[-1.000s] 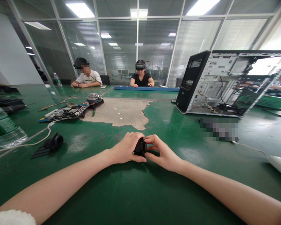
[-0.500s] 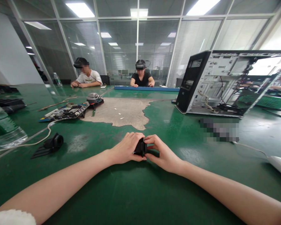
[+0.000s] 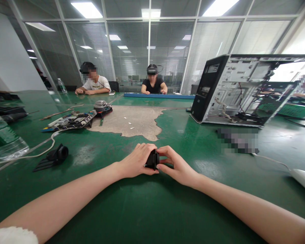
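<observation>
Between my two hands is a small black plastic part [image 3: 151, 160], blocky with a raised rim on its right side; its exact kind cannot be made out. My left hand [image 3: 137, 160] wraps around it from the left, fingers over the top and thumb along the near side. From the right, my right hand [image 3: 176, 166] grips the rim with bent fingertips and thumb. Part of the piece is hidden behind the left fingers. The green table [image 3: 152, 210] lies directly below both hands.
A black funnel-like plastic piece [image 3: 56, 156] lies left, near a clear water bottle [image 3: 7, 137] and a white cable. Beyond are a circuit board [image 3: 72, 121] and a metal-topped fan part [image 3: 101, 107]. An open computer case [image 3: 213, 89] stands right. Two people sit across the table.
My right thumb has shifted slightly upward along the rim of the black part. My left hand and the part stay in place.
</observation>
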`<control>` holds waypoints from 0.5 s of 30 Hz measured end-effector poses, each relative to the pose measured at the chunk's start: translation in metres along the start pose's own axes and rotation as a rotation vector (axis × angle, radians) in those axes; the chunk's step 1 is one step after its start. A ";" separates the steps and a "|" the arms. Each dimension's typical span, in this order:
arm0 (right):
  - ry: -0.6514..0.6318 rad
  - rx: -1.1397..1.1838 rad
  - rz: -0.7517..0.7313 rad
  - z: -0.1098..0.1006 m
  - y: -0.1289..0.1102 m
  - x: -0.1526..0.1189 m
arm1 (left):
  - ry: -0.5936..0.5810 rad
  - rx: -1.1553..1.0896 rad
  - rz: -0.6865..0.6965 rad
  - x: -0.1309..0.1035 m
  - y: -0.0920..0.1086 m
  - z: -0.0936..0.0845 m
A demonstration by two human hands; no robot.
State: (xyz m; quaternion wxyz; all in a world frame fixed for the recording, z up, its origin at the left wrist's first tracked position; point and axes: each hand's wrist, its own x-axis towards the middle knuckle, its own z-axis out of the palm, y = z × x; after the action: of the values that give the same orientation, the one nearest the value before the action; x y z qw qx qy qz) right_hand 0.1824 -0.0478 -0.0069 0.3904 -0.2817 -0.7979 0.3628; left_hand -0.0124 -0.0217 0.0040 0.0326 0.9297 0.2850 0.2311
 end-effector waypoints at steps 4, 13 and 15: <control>0.008 0.039 -0.038 0.000 0.002 0.000 | -0.005 0.006 -0.001 0.000 0.001 0.000; 0.013 0.038 0.029 0.000 0.002 0.001 | 0.001 0.003 0.005 0.000 0.001 -0.001; 0.007 0.027 0.025 0.000 0.002 0.000 | 0.002 0.001 0.005 0.000 0.001 -0.001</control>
State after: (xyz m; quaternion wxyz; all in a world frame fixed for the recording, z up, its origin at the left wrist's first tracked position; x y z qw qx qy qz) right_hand 0.1824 -0.0467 -0.0084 0.3925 -0.2878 -0.7879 0.3773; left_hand -0.0124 -0.0227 0.0045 0.0311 0.9302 0.2828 0.2318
